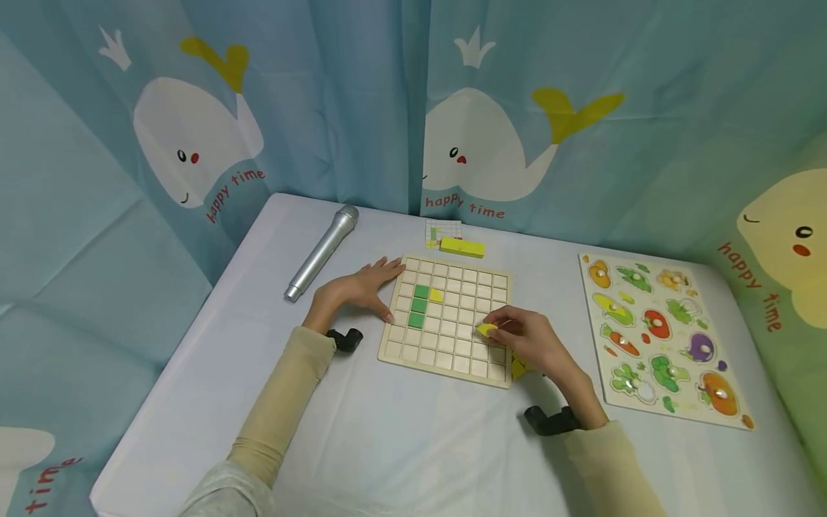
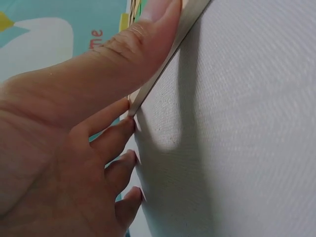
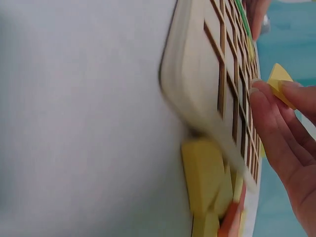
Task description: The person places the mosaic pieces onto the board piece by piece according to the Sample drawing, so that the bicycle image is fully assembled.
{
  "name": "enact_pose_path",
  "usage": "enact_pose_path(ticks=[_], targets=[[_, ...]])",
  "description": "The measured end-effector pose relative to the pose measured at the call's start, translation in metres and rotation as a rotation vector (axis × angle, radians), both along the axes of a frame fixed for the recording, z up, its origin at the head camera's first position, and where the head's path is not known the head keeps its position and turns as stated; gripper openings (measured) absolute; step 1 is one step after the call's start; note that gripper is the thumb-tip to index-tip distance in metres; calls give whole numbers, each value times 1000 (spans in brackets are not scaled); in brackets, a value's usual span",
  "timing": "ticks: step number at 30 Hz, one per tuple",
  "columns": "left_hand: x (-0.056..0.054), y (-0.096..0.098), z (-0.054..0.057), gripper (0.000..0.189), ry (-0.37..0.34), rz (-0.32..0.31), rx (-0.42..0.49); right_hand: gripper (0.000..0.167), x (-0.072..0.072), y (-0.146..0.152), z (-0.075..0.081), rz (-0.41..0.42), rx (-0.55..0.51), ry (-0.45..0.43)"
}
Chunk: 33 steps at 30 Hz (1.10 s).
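A wooden grid board (image 1: 446, 370) lies on the table with several green tiles (image 1: 418, 305) in a column and one yellow piece (image 1: 436, 295) beside the top one. My left hand (image 1: 362, 287) rests at the board's left edge, fingers spread and thumb against the rim, as the left wrist view also shows. Over the right part of the grid, my right hand (image 1: 526, 335) pinches a small yellow block (image 3: 277, 74) between thumb and fingertips. Loose yellow blocks (image 3: 202, 170) and a red-orange one (image 3: 228, 219) lie by the board's right edge, partly hidden under the right hand in the head view.
Behind the board lie a yellow bar (image 1: 461, 248) and a small pattern card (image 1: 443, 229). A silver microphone (image 1: 321, 253) is at the left. On the right sits a vegetable peg puzzle (image 1: 665, 337). A whale-print curtain (image 1: 375, 108) hangs along the table's back.
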<state>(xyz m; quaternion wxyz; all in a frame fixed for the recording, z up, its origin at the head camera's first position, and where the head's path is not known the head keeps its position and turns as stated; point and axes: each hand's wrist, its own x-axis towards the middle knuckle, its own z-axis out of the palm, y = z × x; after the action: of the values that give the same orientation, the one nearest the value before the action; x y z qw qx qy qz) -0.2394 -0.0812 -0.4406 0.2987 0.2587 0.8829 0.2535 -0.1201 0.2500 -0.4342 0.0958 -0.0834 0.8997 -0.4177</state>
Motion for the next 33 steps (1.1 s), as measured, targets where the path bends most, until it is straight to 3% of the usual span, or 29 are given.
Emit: enact_pose_path(ticks=[9, 23, 33], targets=[[-2, -1, -2, 115, -8, -1, 4, 14, -9, -25, -6, 70, -75, -43], [-6, -4, -7, 115, 2, -32, -7, 8, -28, -62, -7, 146, -18, -1], [-4, -5, -3, 115, -10, -29, -9, 10, -37, -87, -7, 224, -13, 2]])
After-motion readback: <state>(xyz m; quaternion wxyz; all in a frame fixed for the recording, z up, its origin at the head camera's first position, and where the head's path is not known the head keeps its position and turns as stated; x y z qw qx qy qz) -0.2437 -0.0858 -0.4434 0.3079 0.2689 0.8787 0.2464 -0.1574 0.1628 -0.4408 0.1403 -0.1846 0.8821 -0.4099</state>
